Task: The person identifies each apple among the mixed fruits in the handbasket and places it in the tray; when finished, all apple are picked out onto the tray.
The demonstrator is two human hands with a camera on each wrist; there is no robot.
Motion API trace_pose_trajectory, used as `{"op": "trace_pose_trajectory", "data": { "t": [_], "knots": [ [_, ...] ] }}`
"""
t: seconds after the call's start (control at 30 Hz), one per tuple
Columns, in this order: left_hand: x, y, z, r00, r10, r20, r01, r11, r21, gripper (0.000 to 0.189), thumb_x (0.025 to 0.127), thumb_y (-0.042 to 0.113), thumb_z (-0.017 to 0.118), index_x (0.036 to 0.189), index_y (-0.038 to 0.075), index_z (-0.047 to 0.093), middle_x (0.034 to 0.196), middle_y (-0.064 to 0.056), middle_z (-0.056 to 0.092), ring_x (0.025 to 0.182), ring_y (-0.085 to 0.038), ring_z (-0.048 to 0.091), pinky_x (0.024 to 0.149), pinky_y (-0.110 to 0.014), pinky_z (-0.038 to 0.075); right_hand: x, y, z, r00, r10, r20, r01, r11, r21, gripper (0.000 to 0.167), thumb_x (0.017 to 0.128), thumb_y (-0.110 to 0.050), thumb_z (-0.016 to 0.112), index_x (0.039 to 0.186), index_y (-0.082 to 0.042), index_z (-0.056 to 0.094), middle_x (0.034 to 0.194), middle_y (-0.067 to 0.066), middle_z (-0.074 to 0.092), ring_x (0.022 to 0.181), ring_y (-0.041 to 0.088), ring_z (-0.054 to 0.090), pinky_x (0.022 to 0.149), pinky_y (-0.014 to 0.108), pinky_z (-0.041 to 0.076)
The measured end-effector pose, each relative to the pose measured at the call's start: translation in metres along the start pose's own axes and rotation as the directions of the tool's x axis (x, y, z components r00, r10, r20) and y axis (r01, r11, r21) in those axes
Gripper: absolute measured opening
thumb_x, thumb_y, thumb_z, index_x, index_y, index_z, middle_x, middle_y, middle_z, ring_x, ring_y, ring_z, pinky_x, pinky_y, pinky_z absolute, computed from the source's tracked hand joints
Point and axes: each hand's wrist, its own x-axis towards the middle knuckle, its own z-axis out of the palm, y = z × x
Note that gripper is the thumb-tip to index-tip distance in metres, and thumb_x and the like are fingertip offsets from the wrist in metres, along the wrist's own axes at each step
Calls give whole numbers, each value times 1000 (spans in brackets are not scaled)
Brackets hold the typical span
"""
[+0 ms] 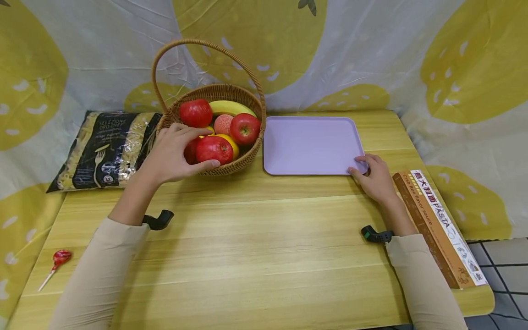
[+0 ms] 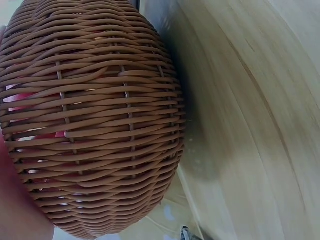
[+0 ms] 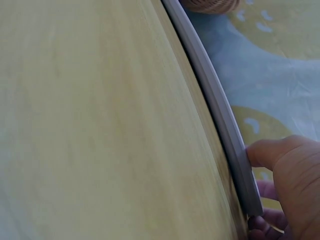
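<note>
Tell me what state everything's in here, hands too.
Brown wicker basket, upright, holding fruit
Lavender rectangular tray, bare
Black-and-clear plastic pasta bag, lying flat, filled
Brown-and-white cardboard pasta box, lying down, looks closed
Red lollipop, lying down
Left hand, spread over the fruit
Right hand, pinching the tray's corner

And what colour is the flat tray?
The tray is light purple, seen best in the head view.
</note>
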Motion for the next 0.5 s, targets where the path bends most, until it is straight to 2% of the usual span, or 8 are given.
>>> {"op": "trace_pose_trajectory", "data": {
  "t": [0.13, 0.3, 0.5],
  "knots": [
    [2, 1, 0, 999, -17, 50, 16, 1000, 14, 79, 81, 71, 71, 144, 25, 60, 136, -14, 63, 131, -33, 42, 104, -59, 30, 0, 0, 0, 1000, 3, 0, -3, 1000, 3, 51, 99, -34, 66, 133, 4, 60, 150, 34, 44, 137, 56, 39, 112, 69, 32],
    [5, 3, -3, 990, -47, 129, 42, 998, 41, 80, 83, 73, 67, 146, 25, 57, 141, -17, 57, 137, -35, 40, 109, -61, 27, -1, 1, 1, 1000, 2, -5, -2, 1000, 11, 51, 99, -34, 65, 133, 4, 61, 151, 33, 44, 137, 55, 39, 112, 69, 32],
    [9, 8, -6, 981, -77, 178, 74, 997, 24, 81, 82, 72, 69, 144, 23, 58, 145, -19, 55, 136, -38, 44, 107, -58, 28, -2, 2, 2, 1000, -3, -21, 3, 1000, 21, 51, 99, -34, 66, 133, 4, 61, 151, 33, 44, 137, 54, 39, 112, 67, 32]
  ]
}}
